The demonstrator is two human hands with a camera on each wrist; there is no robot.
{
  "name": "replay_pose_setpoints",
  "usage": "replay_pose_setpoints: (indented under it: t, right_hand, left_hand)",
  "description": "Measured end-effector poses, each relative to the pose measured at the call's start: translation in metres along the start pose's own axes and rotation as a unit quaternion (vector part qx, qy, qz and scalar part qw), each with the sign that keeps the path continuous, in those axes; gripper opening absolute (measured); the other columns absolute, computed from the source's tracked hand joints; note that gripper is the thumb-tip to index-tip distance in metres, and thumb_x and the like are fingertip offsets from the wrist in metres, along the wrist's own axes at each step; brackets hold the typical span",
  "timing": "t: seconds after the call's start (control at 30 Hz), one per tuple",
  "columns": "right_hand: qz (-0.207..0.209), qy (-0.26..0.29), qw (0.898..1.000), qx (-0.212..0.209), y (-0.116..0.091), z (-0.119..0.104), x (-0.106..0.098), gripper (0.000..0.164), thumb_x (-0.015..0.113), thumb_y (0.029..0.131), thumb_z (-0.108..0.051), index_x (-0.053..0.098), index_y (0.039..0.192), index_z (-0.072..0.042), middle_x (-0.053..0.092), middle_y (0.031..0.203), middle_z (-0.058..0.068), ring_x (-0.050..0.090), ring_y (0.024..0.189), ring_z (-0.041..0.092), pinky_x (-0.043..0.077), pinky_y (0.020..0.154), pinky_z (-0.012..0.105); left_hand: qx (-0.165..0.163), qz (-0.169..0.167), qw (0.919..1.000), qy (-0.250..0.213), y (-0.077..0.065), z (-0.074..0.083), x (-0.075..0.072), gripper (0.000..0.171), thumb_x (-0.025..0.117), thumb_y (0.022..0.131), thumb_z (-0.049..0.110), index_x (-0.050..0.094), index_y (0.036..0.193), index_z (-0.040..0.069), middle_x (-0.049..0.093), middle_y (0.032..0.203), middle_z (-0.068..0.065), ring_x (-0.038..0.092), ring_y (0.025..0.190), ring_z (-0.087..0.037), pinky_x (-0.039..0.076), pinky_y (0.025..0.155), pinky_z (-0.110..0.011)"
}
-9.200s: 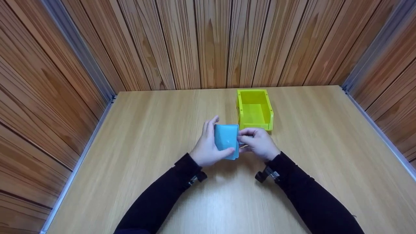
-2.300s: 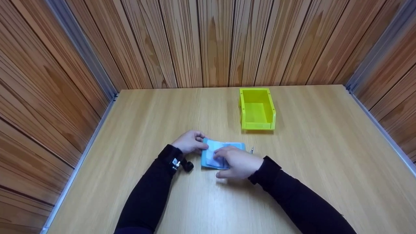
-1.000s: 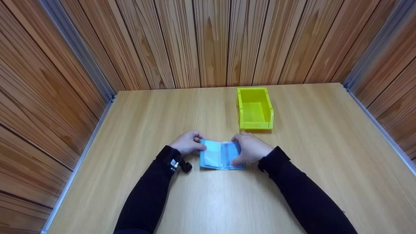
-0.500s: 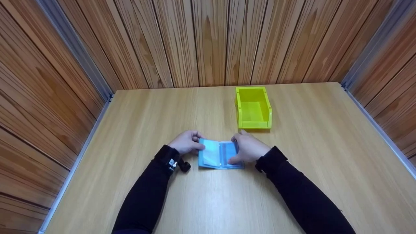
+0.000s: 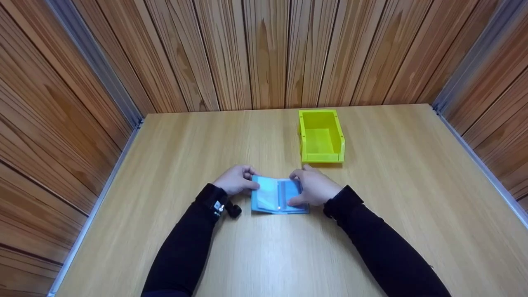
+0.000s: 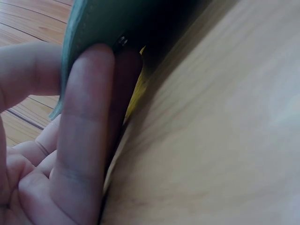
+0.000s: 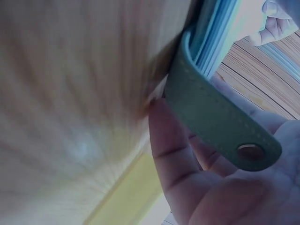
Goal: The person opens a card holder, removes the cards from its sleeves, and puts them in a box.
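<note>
A light blue card holder with clear sleeves lies spread open on the table in the head view. My left hand pinches its left edge, thumb on top. In the left wrist view, fingers reach under the raised cover, near a small metal snap. My right hand grips the right side, its thumb over the sleeves and other fingers at the far edge. The right wrist view shows a stitched strap with a metal snap, sticking out over the right hand, beside the stacked sleeves.
A yellow open-front bin stands on the wooden table beyond the right hand. Wood-panelled walls close off the back and both sides.
Earlier the card holder was folded and held up in both hands; then it lay open with my right hand across the sleeves. That hand moved to the right side, and little differs since.
</note>
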State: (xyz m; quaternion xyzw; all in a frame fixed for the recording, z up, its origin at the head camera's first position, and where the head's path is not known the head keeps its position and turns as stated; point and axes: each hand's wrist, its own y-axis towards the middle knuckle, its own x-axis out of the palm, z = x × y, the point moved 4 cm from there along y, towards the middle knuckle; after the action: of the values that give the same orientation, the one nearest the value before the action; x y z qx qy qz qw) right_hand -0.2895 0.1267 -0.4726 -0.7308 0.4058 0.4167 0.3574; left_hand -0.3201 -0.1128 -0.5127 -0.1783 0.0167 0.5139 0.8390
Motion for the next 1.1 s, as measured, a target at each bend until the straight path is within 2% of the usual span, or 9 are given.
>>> replay_pose_setpoints:
  t: [0.2, 0.37, 0.53, 0.77, 1.1]
  right_hand:
    - [0.001, -0.009, 1.0, 0.005, -0.0005, 0.0007, 0.0002, 0.08, 0.084, 0.066, -0.059, 0.059, 0.126, -0.014, 0.052, 0.11, 0.004, 0.053, 0.093, 0.022, 0.05, 0.085, 0.036]
    - [-0.001, -0.015, 1.0, -0.007, -0.0025, -0.0004, 0.0004, 0.09, 0.085, 0.061, -0.064, 0.057, 0.129, -0.012, 0.051, 0.113, 0.006, 0.052, 0.097, 0.023, 0.05, 0.089, 0.038]
    - [-0.008, -0.022, 1.0, -0.02, -0.0043, -0.0021, -0.0003, 0.099, 0.088, 0.059, -0.06, 0.054, 0.136, -0.008, 0.05, 0.119, 0.009, 0.05, 0.103, 0.024, 0.049, 0.093, 0.041]
    - [-0.002, -0.015, 1.0, -0.012, -0.0044, -0.0033, -0.0022, 0.094, 0.089, 0.06, -0.055, 0.054, 0.134, -0.01, 0.051, 0.116, 0.007, 0.051, 0.1, 0.023, 0.051, 0.092, 0.039]
    - [0.012, 0.001, 1.0, -0.003, -0.0011, -0.0018, 0.0011, 0.088, 0.092, 0.055, -0.054, 0.055, 0.123, -0.012, 0.047, 0.111, 0.005, 0.046, 0.102, 0.025, 0.049, 0.089, 0.039]
  left_hand:
    - [-0.004, 0.0, 1.0, -0.008, -0.0001, -0.0005, 0.0001, 0.037, 0.078, 0.079, 0.003, 0.062, 0.112, 0.002, 0.068, 0.096, -0.007, 0.067, 0.086, -0.018, 0.06, 0.076, -0.032]
    - [-0.005, 0.003, 1.0, -0.005, -0.0004, -0.0004, 0.0001, 0.035, 0.078, 0.079, 0.004, 0.063, 0.11, 0.005, 0.067, 0.098, -0.008, 0.067, 0.088, -0.02, 0.06, 0.075, -0.031]
    - [-0.006, 0.004, 1.0, 0.003, -0.0007, -0.0002, -0.0011, 0.035, 0.079, 0.079, 0.005, 0.064, 0.11, 0.006, 0.066, 0.1, -0.009, 0.066, 0.089, -0.021, 0.06, 0.075, -0.031]
    - [-0.007, 0.004, 1.0, 0.001, -0.0014, 0.0004, -0.0029, 0.035, 0.079, 0.079, 0.006, 0.063, 0.11, 0.006, 0.066, 0.1, -0.01, 0.066, 0.089, -0.022, 0.06, 0.074, -0.032]
    - [-0.002, -0.002, 0.9998, -0.017, -0.0005, -0.0006, 0.0009, 0.033, 0.076, 0.079, 0.0, 0.062, 0.109, 0.003, 0.067, 0.095, -0.008, 0.068, 0.085, -0.02, 0.06, 0.072, -0.031]
